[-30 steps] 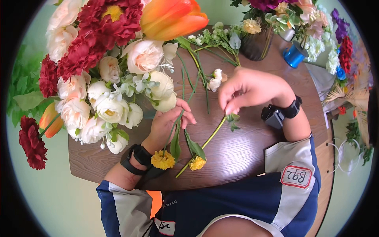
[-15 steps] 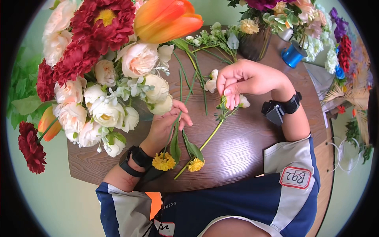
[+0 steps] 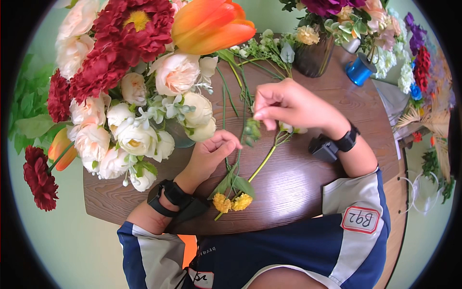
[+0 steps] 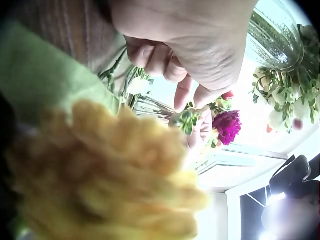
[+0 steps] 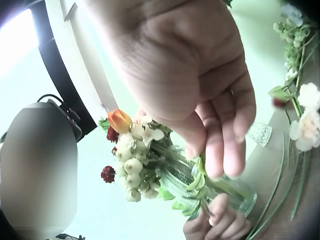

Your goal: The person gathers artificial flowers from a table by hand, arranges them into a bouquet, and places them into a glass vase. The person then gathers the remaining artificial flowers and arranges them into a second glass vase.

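Note:
My right hand (image 3: 288,103) pinches a small green leafy sprig (image 3: 251,131) between thumb and fingers above the table. My left hand (image 3: 211,151) meets it from the other side, thumb and forefinger pinching the sprig's lower end. The right wrist view shows the leaves (image 5: 197,182) hanging from the right fingertips down to the left hand (image 5: 217,222). Below the hands lie two yellow flowers (image 3: 241,202) on thin green stems. A thicker green stem (image 3: 262,166) runs from them up to white blooms partly hidden under the right hand. One yellow flower (image 4: 110,170) looms blurred in the left wrist view.
A large bouquet of white roses (image 3: 137,135), red blooms and an orange tulip (image 3: 211,26) fills the left. Loose green stems (image 3: 226,96) lie behind the hands. Further back stand a dark vase (image 3: 315,58) of flowers and a blue spool (image 3: 360,70).
My right hand has moved left with the green sprig, leaving the white blooms behind it. My left hand has brought thumb and forefinger together, and one yellow flower has shifted right beside the other.

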A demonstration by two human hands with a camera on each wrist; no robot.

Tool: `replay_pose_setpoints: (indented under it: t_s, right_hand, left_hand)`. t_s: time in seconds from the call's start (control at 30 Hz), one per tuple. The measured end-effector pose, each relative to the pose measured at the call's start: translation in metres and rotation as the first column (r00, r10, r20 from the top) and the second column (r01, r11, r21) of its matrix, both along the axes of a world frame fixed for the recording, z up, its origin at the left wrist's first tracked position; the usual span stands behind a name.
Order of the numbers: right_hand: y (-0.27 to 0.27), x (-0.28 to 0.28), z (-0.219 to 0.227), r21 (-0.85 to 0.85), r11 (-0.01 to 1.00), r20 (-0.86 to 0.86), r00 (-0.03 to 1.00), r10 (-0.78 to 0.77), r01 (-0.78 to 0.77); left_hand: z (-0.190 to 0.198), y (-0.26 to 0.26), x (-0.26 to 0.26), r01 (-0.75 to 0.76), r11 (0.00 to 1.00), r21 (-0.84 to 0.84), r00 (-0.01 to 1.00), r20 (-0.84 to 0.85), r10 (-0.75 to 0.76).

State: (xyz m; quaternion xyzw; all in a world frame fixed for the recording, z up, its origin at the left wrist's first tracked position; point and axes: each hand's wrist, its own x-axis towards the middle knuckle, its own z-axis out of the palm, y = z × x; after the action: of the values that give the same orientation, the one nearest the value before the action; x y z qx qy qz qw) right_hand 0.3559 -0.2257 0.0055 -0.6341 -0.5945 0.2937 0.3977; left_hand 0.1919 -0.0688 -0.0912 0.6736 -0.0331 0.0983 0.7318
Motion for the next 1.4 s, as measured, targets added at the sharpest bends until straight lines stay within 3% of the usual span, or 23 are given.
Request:
replay_pose_setpoints:
  t_s: [0.03,0.1,0.2,0.33,0.43,0.57,0.67,0.97,1.17,1.4]
  right_hand:
    - [0.004,-0.006,-0.004,0.086,0.994,0.064,0.996,-0.068,0.063]
    - [0.009,-0.019,-0.017,0.175,0.976,-0.075,0.99,-0.12,0.131]
    - [0.011,-0.031,-0.028,0.326,0.939,-0.074,0.993,-0.088,0.107]
    - [0.01,-0.035,-0.032,0.426,0.904,0.008,0.999,-0.033,0.026]
    - [0.011,-0.033,-0.033,0.544,0.837,0.157,0.987,-0.037,-0.055]
    - [0.011,-0.03,-0.039,0.562,0.826,0.168,0.983,-0.07,-0.038]
    - [0.011,-0.031,-0.039,0.482,0.876,0.107,0.99,-0.087,0.025]
    - [0.016,-0.025,-0.049,0.555,0.831,0.129,0.986,-0.109,0.019]
    - [0.014,-0.029,-0.052,0.561,0.828,0.117,0.989,-0.089,0.008]
    - [0.016,-0.032,-0.051,0.599,0.796,0.23,0.971,-0.062,-0.091]
  left_hand:
    - [0.001,0.002,-0.001,-0.001,1.0,0.0,1.0,-0.001,0.001]
    - [0.004,0.008,-0.003,0.185,0.973,-0.135,0.98,-0.049,-0.193]
    - [-0.004,-0.006,0.005,0.069,0.977,-0.203,0.998,0.003,-0.07]
    - [0.006,-0.002,0.0,0.078,0.97,-0.229,0.996,-0.034,-0.088]
    - [0.005,0.003,-0.002,0.135,0.978,-0.158,0.988,-0.05,-0.144]
    - [0.006,0.002,-0.005,0.107,0.978,-0.181,0.993,-0.024,-0.113]
    - [0.008,0.002,-0.007,0.117,0.975,-0.189,0.992,-0.026,-0.124]
    - [0.001,0.006,-0.001,0.137,0.963,-0.23,0.989,-0.03,-0.148]
    - [-0.002,0.005,-0.001,0.137,0.965,-0.223,0.986,-0.067,-0.156]
    - [-0.001,0.006,0.0,0.138,0.968,-0.211,0.985,-0.077,-0.157]
